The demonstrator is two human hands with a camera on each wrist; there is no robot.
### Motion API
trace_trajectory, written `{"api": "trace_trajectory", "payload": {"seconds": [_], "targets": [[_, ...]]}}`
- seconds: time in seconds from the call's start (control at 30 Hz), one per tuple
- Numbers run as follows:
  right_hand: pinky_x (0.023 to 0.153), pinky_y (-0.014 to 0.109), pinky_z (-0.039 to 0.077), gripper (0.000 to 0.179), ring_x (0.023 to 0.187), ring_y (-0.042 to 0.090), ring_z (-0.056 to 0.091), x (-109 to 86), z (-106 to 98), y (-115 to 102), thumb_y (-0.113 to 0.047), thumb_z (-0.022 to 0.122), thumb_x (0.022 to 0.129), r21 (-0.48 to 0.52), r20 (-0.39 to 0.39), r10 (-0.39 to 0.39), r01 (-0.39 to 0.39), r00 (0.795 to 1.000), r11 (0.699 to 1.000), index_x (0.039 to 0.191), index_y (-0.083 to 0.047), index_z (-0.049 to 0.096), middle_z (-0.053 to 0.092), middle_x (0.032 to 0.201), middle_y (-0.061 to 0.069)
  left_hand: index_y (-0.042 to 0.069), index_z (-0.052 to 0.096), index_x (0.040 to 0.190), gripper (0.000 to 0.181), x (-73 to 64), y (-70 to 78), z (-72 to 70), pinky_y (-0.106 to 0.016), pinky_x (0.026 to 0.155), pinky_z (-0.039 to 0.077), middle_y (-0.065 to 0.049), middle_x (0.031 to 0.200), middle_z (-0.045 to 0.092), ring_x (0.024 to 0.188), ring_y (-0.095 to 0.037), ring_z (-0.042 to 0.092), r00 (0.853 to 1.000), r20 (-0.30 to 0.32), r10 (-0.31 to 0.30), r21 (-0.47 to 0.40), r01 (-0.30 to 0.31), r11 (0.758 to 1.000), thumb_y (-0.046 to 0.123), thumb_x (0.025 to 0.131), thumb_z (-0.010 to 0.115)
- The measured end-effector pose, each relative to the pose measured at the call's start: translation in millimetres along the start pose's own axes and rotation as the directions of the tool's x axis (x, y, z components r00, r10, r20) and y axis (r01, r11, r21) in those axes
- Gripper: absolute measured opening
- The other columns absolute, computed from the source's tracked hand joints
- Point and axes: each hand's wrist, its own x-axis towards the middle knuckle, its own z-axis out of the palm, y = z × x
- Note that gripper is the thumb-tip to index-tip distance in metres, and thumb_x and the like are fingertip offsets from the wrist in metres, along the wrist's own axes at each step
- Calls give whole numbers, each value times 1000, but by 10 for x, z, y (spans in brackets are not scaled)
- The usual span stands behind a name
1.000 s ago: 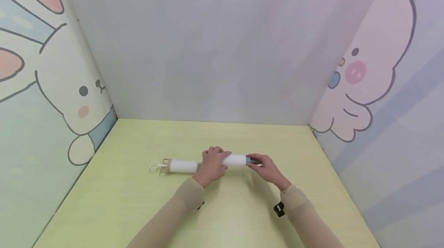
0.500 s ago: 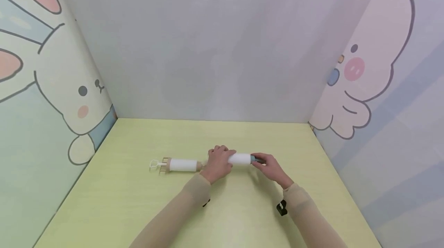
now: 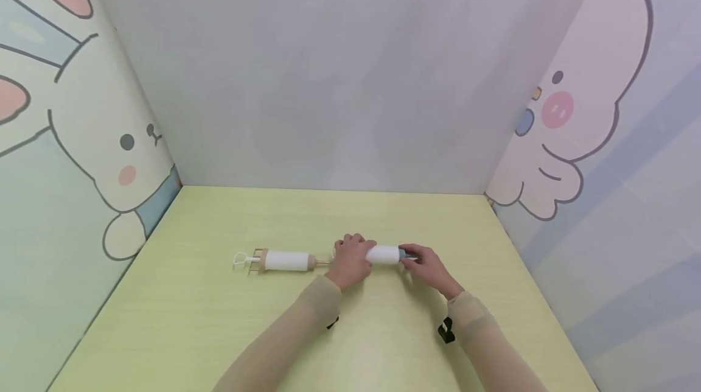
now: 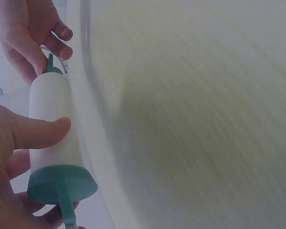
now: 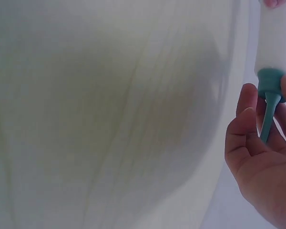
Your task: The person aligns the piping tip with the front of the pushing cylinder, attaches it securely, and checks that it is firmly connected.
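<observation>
A large syringe with a white barrel (image 4: 51,102) lies lengthwise between both hands. My left hand (image 3: 350,262) grips its barrel, thumb across the near side, just ahead of the teal flange (image 4: 62,183). Behind that flange a teal rod runs back past the fingers. My right hand (image 3: 429,268) pinches the teal nozzle collar (image 5: 270,82) at the other end, with the thin nozzle tip pointing in towards the palm. To the left, a second syringe (image 3: 287,260) with beige ends and a white ring handle lies on the table, its thin nozzle close to my left hand.
The light yellow-green table (image 3: 350,337) meets a plain grey back wall (image 3: 334,75). Side walls carry cartoon prints, a rabbit (image 3: 104,136) at left and a pale pink-cheeked figure (image 3: 588,75) at right.
Both hands have shifted to the right together with the teal-ended syringe. More of the beige syringe's nozzle now shows beside my left hand.
</observation>
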Motion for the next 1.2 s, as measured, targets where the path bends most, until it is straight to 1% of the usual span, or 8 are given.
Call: {"api": "trace_trajectory", "payload": {"seconds": [0.23, 0.4, 0.5, 0.7, 0.83, 1.0, 1.13, 1.2], "targets": [[74, 32, 52, 37, 81, 28, 65, -31, -3, 14, -4, 63, 92, 0, 10, 61, -61, 998, 998, 125, 8, 55, 60, 114, 24, 20, 65, 121, 44, 26, 36, 67, -52, 84, 37, -6, 107, 58, 98, -27, 49, 999, 45, -5, 3, 5, 1000, 17, 78, 73], [68, 39, 52, 35, 79, 37, 64, -96, -11, -173, 3, 60, 91, 14, 26, 85, -85, 996, 996, 123, 14, 53, 60, 111, 28, 19, 65, 121, 44, 50, 51, 124, -52, 83, 38, -6, 108, 58, 98, -27, 49, 997, 76, -14, 6, 14, 1000, 15, 77, 73], [65, 41, 51, 34, 79, 40, 63, -101, -11, -218, 5, 59, 90, 15, 28, 96, -96, 995, 995, 122, 15, 53, 60, 109, 29, 19, 65, 121, 45, 53, 53, 158, -51, 82, 38, -5, 108, 58, 98, -27, 49, 996, 88, -25, 7, 24, 1000, 16, 77, 73], [58, 28, 47, 34, 77, 29, 63, -28, 23, 21, -1, 60, 92, -24, 3, 136, -136, 991, 990, 124, 9, 55, 62, 109, 21, 19, 65, 119, 43, 73, 47, 188, -50, 80, 38, -5, 104, 58, 96, -27, 49, 996, 86, -32, -10, 33, 999, 16, 76, 73], [57, 29, 46, 35, 77, 28, 63, -11, 24, 77, -2, 60, 93, -27, -1, 133, -133, 991, 991, 125, 10, 54, 61, 110, 22, 19, 65, 120, 44, 79, 37, 191, -50, 80, 38, -5, 107, 60, 96, -27, 50, 996, 84, -32, -10, 33, 999, 16, 77, 73], [61, 32, 48, 36, 82, 36, 63, -42, 1, -113, 3, 58, 92, -26, 22, 129, -129, 991, 991, 126, 13, 52, 59, 112, 27, 17, 63, 125, 49, 81, 34, 203, -52, 83, 38, -6, 111, 64, 96, -28, 53, 996, 93, -7, -10, 8, 1000, 18, 77, 73], [62, 31, 48, 39, 85, 39, 62, -98, -35, -324, 5, 56, 92, -27, 51, 123, -121, 991, 992, 129, 15, 48, 57, 114, 29, 17, 63, 126, 52, 75, 35, 205, -50, 83, 39, -6, 110, 64, 96, -28, 54, 997, 78, 7, 9, -7, 1000, 21, 75, 75], [61, 32, 48, 39, 86, 39, 62, -113, -42, -358, 5, 55, 92, -22, 61, 126, -125, 990, 992, 129, 16, 47, 56, 115, 30, 17, 63, 125, 53, 71, 33, 204, -50, 84, 38, -6, 109, 64, 97, -28, 54, 998, 67, 7, 14, -8, 1000, 22, 74, 76]]}}
